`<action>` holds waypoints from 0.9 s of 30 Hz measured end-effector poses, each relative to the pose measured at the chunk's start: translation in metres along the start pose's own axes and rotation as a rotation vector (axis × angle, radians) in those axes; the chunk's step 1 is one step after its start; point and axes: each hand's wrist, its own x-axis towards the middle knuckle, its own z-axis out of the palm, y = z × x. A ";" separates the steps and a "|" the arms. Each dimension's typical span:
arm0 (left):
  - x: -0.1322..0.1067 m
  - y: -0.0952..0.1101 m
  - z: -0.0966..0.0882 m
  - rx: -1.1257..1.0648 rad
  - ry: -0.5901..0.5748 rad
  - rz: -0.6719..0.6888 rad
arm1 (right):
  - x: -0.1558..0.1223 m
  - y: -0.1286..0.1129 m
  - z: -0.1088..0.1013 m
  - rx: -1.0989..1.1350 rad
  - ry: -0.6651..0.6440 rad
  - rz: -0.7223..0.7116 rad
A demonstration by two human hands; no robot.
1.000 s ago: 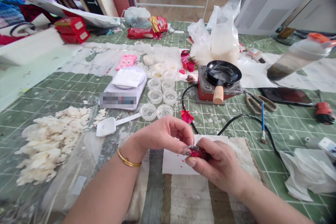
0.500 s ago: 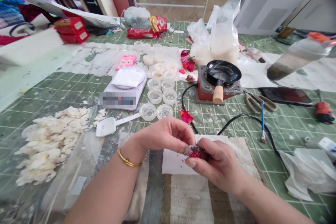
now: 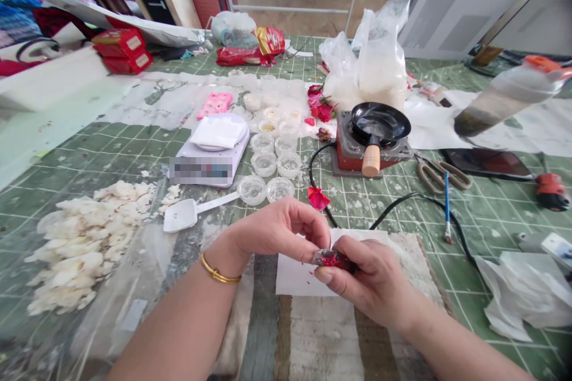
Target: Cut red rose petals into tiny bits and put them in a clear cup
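Observation:
My right hand (image 3: 370, 271) is closed around a small dark object with red bits in it (image 3: 329, 259), its kind too small to make out. From the other side my left hand (image 3: 290, 232), with a gold bangle on the wrist, reaches its thumb and curled fingers to the object's left end. Both hands are just above a sheet of white paper (image 3: 292, 280), where tiny red specks lie. Beneath the paper is a striped cloth (image 3: 319, 333). A loose red petal (image 3: 318, 197) rests just beyond the left fingers.
Several clear cups (image 3: 251, 190) stand ahead, beside a scale (image 3: 236, 169) and a white scoop (image 3: 179, 216). White flakes (image 3: 89, 244) are heaped left. A black pan (image 3: 379, 121) sits on a small stove (image 3: 348, 161) with a cable. Scissors (image 3: 451, 175) and a brush (image 3: 447, 205) lie right.
The small object has tilted slightly between my hands, and my left thumb and fingers have shifted a little to the left. Everything else on the table is unmoved.

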 end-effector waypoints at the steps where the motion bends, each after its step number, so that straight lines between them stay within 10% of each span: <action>1: 0.000 0.000 0.000 -0.004 0.006 0.000 | 0.000 0.000 0.000 -0.003 0.004 0.001; 27: 0.000 -0.001 0.000 0.017 0.021 -0.002 | 0.001 0.001 -0.001 -0.001 0.001 0.005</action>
